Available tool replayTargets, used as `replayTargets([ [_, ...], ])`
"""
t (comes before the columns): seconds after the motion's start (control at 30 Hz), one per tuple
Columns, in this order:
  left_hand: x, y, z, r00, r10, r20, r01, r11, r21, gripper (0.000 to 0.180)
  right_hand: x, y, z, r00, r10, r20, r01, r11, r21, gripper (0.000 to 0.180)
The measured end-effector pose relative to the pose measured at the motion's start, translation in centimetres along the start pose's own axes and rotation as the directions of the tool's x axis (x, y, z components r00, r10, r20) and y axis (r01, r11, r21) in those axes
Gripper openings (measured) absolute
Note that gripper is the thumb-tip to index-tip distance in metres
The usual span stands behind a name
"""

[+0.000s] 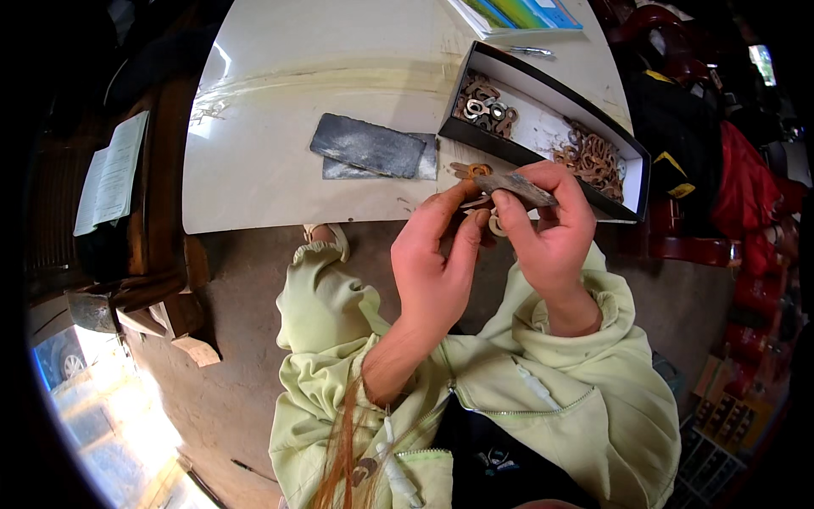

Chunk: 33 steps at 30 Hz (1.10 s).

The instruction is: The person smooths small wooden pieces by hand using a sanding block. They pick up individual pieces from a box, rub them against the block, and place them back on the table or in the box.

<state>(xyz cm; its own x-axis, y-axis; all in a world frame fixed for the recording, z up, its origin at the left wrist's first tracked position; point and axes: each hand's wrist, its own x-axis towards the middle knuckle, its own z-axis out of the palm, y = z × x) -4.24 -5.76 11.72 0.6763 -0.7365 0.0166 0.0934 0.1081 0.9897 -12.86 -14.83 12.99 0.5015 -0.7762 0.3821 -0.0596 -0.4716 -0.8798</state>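
My left hand is closed in a pinch on a small metal piece with a ring-shaped end, just past the table's near edge. Between the thumb and fingers of my right hand is a folded grey strip of sandpaper, held right against or just above the metal piece; the fingers hide whether they touch. Beyond my hands, a few rusty ring-ended pieces lie on the table. A black box with a white inside holds a mixed heap of rusty and shinier pieces and a rustier heap.
Two dark grey sandpaper sheets overlap on the white table. A colourful booklet and a small silvery packet lie at the far side. Papers rest on wooden furniture at left; red chairs stand at right.
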Motion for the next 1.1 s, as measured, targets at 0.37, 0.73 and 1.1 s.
replayTargets([
  [0.37, 0.8, -3.0, 0.1, 0.850, 0.523, 0.056, -0.472, 0.712, 0.520, 0.033, 0.2, -0.6, -0.5, 0.932, 0.360, 0.051, -0.362, 0.909, 0.204, 0.012],
  [0.73, 1.0, -3.0, 0.7, 0.729, 0.672, 0.130, -0.610, 0.550, 0.571, 0.025, 0.0, -0.3, -1.4, 0.938, 0.333, 0.095, -0.347, 0.905, 0.247, 0.013],
  [1.1, 0.4, -2.2, 1.8, 0.843, 0.537, 0.036, -0.506, 0.766, 0.397, 0.019, -0.1, -0.1, -2.6, 0.923, 0.364, 0.124, -0.360, 0.702, 0.614, 0.015],
])
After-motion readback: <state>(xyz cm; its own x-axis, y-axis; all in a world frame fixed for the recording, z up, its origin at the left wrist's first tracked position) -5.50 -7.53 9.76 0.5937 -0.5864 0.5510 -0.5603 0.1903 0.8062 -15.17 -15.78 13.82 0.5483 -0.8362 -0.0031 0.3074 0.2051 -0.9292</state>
